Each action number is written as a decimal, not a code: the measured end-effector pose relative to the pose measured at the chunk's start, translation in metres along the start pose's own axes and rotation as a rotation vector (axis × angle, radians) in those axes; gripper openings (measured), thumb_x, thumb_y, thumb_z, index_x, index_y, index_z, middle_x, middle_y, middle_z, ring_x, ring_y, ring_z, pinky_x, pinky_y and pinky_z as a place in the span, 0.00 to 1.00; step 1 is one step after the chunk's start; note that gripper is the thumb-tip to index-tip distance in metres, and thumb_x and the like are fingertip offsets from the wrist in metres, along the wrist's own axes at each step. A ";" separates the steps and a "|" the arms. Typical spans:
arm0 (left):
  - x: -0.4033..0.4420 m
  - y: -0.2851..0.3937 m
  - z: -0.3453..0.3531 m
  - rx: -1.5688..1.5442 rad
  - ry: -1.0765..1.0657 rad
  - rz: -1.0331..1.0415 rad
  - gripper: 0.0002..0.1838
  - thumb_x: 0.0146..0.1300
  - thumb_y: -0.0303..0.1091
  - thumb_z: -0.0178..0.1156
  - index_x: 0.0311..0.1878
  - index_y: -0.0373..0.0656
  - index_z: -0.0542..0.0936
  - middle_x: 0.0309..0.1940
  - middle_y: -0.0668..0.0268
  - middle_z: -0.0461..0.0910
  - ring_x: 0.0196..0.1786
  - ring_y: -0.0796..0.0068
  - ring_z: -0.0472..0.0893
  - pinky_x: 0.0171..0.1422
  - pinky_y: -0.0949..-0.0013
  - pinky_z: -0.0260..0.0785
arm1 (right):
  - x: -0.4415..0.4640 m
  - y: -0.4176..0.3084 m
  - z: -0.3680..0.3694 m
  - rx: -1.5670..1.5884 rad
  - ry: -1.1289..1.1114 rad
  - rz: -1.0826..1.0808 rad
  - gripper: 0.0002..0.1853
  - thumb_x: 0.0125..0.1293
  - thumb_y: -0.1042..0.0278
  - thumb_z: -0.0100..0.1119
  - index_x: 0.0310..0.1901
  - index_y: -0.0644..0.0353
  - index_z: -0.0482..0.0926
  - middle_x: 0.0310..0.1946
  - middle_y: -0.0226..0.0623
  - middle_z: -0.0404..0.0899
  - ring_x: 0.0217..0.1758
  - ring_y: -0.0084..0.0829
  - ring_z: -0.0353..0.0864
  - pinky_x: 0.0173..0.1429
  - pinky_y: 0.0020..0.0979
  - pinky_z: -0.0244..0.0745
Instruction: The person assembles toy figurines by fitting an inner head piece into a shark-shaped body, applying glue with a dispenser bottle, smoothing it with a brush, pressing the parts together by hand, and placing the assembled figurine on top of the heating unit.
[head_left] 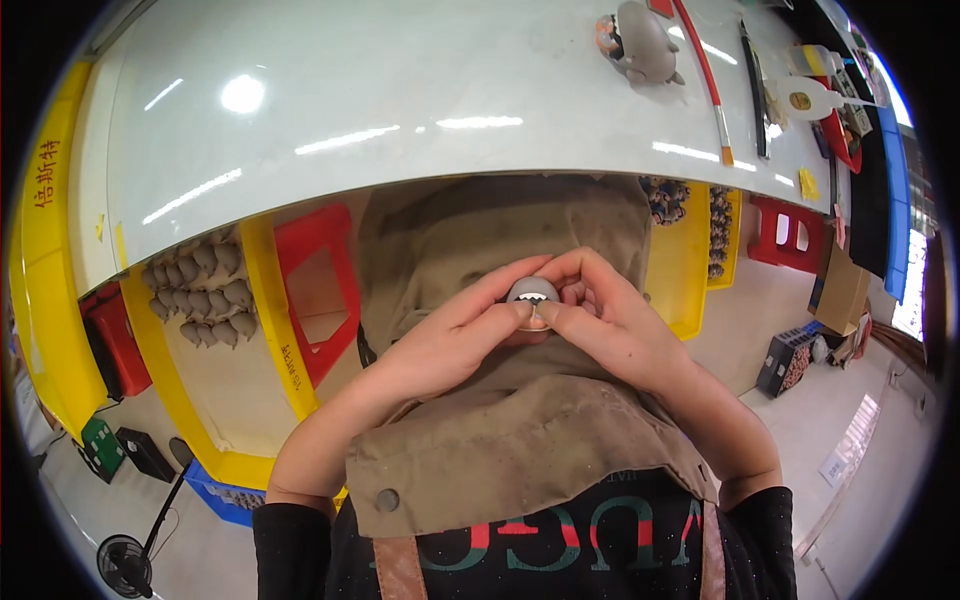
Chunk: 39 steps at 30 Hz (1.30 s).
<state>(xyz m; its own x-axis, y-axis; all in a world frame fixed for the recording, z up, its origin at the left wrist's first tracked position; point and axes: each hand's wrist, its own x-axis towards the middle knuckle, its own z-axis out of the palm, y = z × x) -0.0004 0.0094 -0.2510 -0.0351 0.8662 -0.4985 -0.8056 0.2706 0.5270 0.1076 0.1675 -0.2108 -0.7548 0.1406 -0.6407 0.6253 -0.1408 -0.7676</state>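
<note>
A small grey shark figurine (532, 290) with a white toothed mouth edge is held over my lap. My left hand (450, 340) wraps it from the left, its thumb pressed at the mouth. From the other side my right hand (610, 325) closes on the same figurine, with its thumb close to the left one. The fingers hide most of its lower part. Beneath both hands lies the brown apron (500, 440). A larger grey shark figure (645, 45) rests on the white table, an orange and dark part in its mouth.
Along the white table's (330, 90) right side lie a red-handled brush (708, 80), a black pen-like tool (755, 90) and a squeeze bottle (805, 100). A yellow tray (285, 320) at left holds several grey pieces (205, 290). Another yellow tray (680, 310) holds small dark figures.
</note>
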 end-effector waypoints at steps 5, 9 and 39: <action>0.003 0.001 -0.004 -0.190 -0.039 -0.041 0.27 0.68 0.31 0.47 0.70 0.38 0.60 0.58 0.61 0.70 0.61 0.72 0.71 0.66 0.65 0.66 | -0.001 -0.002 -0.006 0.013 -0.046 0.027 0.14 0.66 0.71 0.56 0.52 0.63 0.71 0.32 0.24 0.70 0.32 0.11 0.64 0.37 0.17 0.63; 0.004 0.007 -0.006 -0.217 -0.070 -0.078 0.26 0.68 0.32 0.47 0.70 0.40 0.62 0.59 0.64 0.69 0.59 0.75 0.71 0.64 0.67 0.67 | -0.004 -0.006 -0.008 0.012 -0.074 0.025 0.15 0.68 0.72 0.54 0.54 0.63 0.70 0.33 0.22 0.69 0.34 0.11 0.63 0.40 0.17 0.62; -0.001 0.038 0.002 -0.276 -0.268 0.066 0.28 0.70 0.37 0.53 0.70 0.42 0.59 0.64 0.54 0.67 0.63 0.57 0.73 0.63 0.64 0.70 | -0.019 -0.045 -0.172 -0.354 1.285 -0.636 0.24 0.62 0.66 0.64 0.56 0.66 0.68 0.47 0.37 0.72 0.49 0.25 0.73 0.52 0.25 0.71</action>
<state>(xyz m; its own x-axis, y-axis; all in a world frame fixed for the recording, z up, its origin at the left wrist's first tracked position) -0.0301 0.0201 -0.2293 0.0343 0.9667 -0.2535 -0.9371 0.1193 0.3282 0.1278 0.3393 -0.1668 -0.3430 0.8648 0.3667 0.4215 0.4906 -0.7627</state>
